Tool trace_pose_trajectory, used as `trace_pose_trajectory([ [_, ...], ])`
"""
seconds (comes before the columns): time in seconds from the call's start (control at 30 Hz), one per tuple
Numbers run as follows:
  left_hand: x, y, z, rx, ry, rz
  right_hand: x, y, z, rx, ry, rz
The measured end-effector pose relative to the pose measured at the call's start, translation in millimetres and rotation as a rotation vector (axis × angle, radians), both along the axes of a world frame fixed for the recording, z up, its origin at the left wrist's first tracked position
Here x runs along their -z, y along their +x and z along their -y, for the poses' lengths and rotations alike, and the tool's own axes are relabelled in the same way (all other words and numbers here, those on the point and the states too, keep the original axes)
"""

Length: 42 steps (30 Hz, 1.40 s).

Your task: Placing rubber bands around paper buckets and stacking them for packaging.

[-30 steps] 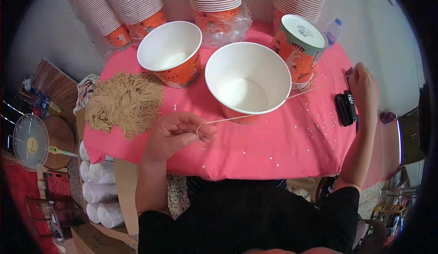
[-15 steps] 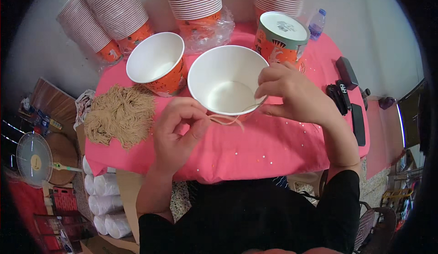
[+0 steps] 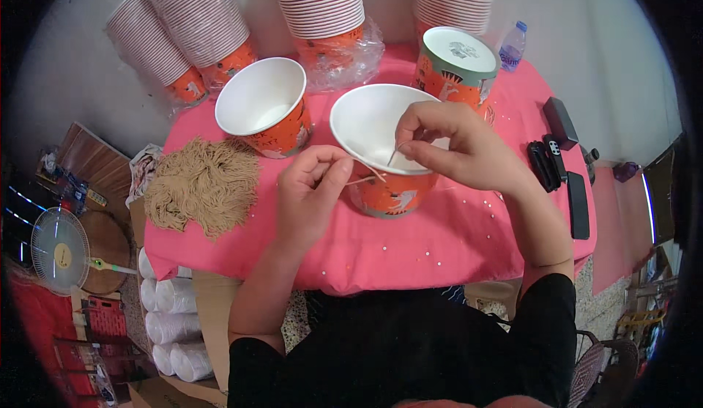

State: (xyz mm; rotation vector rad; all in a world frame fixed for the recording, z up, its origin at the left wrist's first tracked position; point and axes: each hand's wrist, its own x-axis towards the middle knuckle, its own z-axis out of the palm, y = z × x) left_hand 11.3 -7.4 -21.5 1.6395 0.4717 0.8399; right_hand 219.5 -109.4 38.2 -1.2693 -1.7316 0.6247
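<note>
Both the left hand [image 3: 311, 195] and the right hand [image 3: 458, 148] pinched a thin tan string [image 3: 373, 172] at the rim of the near paper bucket [image 3: 384, 151] on the pink tabletop [image 3: 439, 239], the handle apparently not yet fully threaded, with a second bucket [image 3: 263, 104] beside it.

There is one view only, from a camera worn on the person's head. It looks steeply down and a little forward, onto the pink table [image 3: 454, 239] that stands close in front of the body. The left hand [image 3: 311, 195] and the right hand [image 3: 461, 148] meet near the middle of the picture, quite near the lens, with the forearms entering from the lower edge. The fisheye lens bends the table edges, and the floor shows around them.
</note>
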Motion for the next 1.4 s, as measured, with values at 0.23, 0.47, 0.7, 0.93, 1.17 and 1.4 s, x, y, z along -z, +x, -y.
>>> trace_pose_trajectory([
  [0.23, -3, -4, -4, 0.105, -0.294, 0.210, 11, -11, -6, 0.007, 0.055, -0.090],
  [0.47, -5, -3, -6, -0.021, -0.256, 0.138, -5, -20, 2, -0.066, 0.004, 0.028],
  [0.7, -2, -4, 4, -0.002, 0.080, -0.019, -3, -24, -14, -0.038, 0.165, 0.078],
  [0.93, -1, -3, -3, 0.022, -0.062, 0.014, 14, -16, -32, 0.200, 0.373, 0.249],
  [1.17, 2, -6, -10, 0.117, -0.436, 0.136, 22, -21, -16, 0.107, 0.710, 0.573],
  [1.4, 3, -9, -12, 0.161, -0.421, 0.084, 20, -22, -19, 0.101, 0.758, 0.709],
])
